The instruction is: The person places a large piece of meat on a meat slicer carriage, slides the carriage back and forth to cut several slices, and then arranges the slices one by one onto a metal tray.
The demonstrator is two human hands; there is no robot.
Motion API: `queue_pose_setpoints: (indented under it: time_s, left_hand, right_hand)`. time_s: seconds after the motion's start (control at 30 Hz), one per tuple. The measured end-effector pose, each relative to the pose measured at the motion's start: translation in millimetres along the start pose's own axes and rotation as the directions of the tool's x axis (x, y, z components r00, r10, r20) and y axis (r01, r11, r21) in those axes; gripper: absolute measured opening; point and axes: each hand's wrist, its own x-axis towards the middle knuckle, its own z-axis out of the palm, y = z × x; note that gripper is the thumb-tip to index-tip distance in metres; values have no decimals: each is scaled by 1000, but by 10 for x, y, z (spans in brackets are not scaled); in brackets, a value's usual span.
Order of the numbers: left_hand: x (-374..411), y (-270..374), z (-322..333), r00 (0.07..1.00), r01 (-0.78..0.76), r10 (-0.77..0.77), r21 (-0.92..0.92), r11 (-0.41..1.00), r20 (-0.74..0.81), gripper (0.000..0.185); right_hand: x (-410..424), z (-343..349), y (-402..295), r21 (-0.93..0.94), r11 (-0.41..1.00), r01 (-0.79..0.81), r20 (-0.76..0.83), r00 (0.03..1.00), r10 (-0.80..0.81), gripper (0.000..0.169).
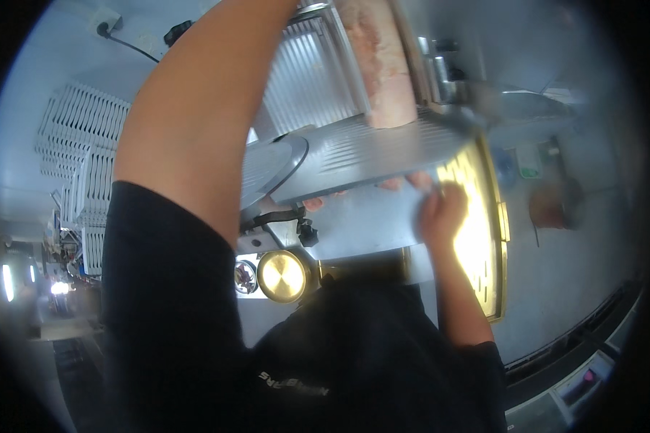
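Note:
My left arm reaches past the top edge of the picture, and its hand is out of view. My right hand is blurred beside the lower edge of a meat slicer's metal plate; its fingers lie by thin meat slices, and whether it grips one is unclear. A long pale-pink block of meat rests end-down on the ribbed plate. Left of it is the slicer's ribbed metal carriage. Another bit of meat shows under the plate, near a black knob.
A gold-coloured slotted tray stands right of my right hand. Below the slicer are a round gold-coloured vessel and a small bowl with dark contents. White plastic racks are stacked at left, under a plugged-in cable.

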Motion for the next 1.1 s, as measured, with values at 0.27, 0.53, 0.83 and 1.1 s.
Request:
queue_pose_setpoints:
  time_s: [0.27,0.53,0.83,1.1]
  left_hand:
    - [-161,-85,32,975,190,-211,-236,953,-64,63]
    - [-824,-1266,91,996,69,-66,59,996,-53,32]
    - [-1265,-1566,20,938,333,-345,-213,918,-21,52]
    - [-1052,-1660,229,987,80,-106,-201,976,-123,55]
  right_hand:
    - [-7,25,-30,-46,997,60,-36,997,-62,25]
    - [-11,59,-26,-128,985,115,-84,988,-126,26]
    - [-27,78,51,-99,984,147,-134,978,-160,24]
    - [-16,-1,-2,-78,993,91,-101,990,-98,26]
